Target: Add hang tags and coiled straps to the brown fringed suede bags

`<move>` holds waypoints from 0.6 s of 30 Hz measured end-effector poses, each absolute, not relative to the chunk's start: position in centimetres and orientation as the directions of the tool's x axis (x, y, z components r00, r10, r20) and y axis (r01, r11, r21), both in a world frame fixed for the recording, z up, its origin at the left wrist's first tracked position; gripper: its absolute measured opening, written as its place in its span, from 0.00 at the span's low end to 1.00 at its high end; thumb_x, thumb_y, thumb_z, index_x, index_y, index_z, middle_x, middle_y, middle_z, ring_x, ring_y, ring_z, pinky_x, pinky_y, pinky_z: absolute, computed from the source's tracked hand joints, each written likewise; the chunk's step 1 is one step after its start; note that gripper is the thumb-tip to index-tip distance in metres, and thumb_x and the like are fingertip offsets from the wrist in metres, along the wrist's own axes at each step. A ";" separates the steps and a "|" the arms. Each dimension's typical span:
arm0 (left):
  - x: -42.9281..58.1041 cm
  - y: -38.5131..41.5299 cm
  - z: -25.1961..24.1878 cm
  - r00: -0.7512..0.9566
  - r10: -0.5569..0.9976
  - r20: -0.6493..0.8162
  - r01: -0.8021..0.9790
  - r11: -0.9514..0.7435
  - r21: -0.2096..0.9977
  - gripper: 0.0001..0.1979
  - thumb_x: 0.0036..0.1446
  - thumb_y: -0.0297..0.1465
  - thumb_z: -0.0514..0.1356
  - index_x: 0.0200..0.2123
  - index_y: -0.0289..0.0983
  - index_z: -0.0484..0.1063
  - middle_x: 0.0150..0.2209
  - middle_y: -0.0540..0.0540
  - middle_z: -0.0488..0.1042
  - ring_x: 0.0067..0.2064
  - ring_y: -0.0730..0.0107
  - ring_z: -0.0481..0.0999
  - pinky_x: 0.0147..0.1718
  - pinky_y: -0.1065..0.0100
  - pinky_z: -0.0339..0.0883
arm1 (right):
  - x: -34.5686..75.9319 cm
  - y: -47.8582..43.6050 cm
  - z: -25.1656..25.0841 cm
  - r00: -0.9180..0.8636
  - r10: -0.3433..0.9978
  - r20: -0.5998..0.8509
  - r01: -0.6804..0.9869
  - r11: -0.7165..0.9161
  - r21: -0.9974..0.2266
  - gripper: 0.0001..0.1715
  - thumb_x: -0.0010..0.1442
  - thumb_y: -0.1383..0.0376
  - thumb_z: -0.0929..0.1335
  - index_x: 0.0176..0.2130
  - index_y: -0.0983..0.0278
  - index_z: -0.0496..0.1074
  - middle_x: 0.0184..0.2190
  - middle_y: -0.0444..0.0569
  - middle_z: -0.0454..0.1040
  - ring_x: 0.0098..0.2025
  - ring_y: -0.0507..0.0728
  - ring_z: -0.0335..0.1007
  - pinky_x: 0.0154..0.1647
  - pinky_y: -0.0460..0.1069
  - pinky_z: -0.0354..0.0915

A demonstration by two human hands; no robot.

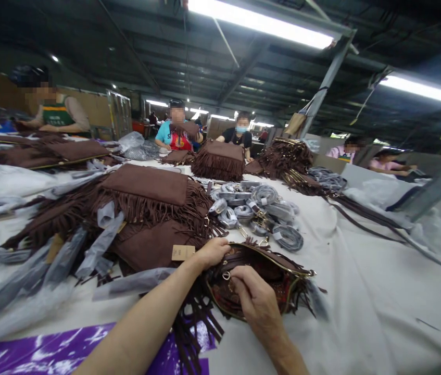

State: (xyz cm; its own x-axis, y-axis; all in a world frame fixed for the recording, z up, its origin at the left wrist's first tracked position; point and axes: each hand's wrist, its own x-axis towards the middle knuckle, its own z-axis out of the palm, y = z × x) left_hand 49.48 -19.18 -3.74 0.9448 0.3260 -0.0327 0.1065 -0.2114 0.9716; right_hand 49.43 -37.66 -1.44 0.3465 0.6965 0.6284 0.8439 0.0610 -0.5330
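A dark brown fringed handbag (273, 268) lies with its gold zip open in front of me, its patterned lining showing. My left hand (214, 253) is closed on the bag's far left edge. Over the opening, my right hand (257, 297) has its thumb and fingers pinched together; what they hold is hidden. A small gold metal clasp (226, 275) shows just left of those fingertips. Against the left wrist lies a tan paper tag (183, 252) on another brown bag (153, 245).
Stacked fringed bags (146, 185) lie to the left, with more (220, 156) farther back. Plastic-wrapped coiled straps (259, 205) are heaped beyond my bag. A purple plastic sheet (48, 349) covers the near left table. Several people work around the white-covered table (361, 291).
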 end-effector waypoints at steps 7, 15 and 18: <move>49.9 -19.2 -4.0 0.931 0.357 -0.078 0.139 -0.149 0.979 0.04 0.49 0.27 0.53 0.25 0.35 0.67 0.22 0.55 0.63 0.26 0.74 0.61 0.28 0.72 0.56 | 49.7 -39.7 -1.8 0.536 0.665 0.520 0.786 -0.169 -0.594 0.14 0.66 0.62 0.62 0.29 0.60 0.69 0.29 0.47 0.69 0.32 0.58 0.67 0.36 0.50 0.61; 49.1 -19.6 -2.9 0.929 0.357 -0.095 0.138 -0.096 0.986 0.04 0.49 0.26 0.53 0.24 0.35 0.65 0.22 0.55 0.63 0.24 0.76 0.60 0.26 0.73 0.54 | 49.0 -37.5 -2.7 0.660 0.649 0.379 0.625 -0.194 -0.756 0.15 0.62 0.57 0.64 0.30 0.60 0.74 0.26 0.45 0.69 0.30 0.58 0.66 0.33 0.49 0.59; 49.1 -19.5 -2.9 0.924 0.371 -0.095 0.139 -0.092 0.986 0.04 0.48 0.25 0.53 0.24 0.35 0.65 0.21 0.55 0.63 0.25 0.76 0.60 0.25 0.74 0.54 | 49.1 -36.8 -2.9 0.679 0.652 0.336 0.570 -0.180 -0.802 0.15 0.61 0.56 0.64 0.31 0.60 0.74 0.25 0.44 0.69 0.28 0.58 0.66 0.31 0.49 0.59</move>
State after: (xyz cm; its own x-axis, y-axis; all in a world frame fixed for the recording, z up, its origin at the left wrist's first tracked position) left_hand 49.14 -19.48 -2.86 0.9235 0.3715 -0.0954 0.1388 -0.0918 0.9861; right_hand 49.05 -36.81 -2.90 0.6791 0.6524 0.3364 0.5699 -0.1797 -0.8018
